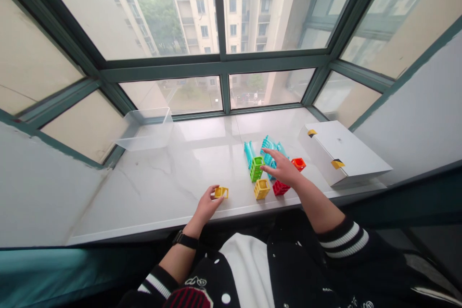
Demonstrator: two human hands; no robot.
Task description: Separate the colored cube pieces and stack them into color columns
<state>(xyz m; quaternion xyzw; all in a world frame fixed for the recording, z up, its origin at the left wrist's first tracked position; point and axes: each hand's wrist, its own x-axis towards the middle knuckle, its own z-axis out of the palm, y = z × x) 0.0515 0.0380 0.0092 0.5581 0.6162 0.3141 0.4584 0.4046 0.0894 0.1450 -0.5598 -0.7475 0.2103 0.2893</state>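
Note:
My left hand (206,205) rests near the front edge of the white marble sill (151,187), its fingers gripping a small yellow open-frame plastic block (221,193). My right hand (282,168) reaches out open above a cluster of toy pieces, fingers spread next to a green lattice block (256,169) and teal curved pieces (269,150). Just below that hand stand a yellow lattice block (262,188) and a red lattice block (280,187). A small red-orange block (298,164) lies beyond the fingers. My hand partly hides the teal pieces.
A clear plastic bin (145,130) stands at the sill's back left. A white cardboard box (341,153) with yellow-and-black corners lies on the right. Window frames and glass bound the far side, and the sill's front edge drops toward my lap.

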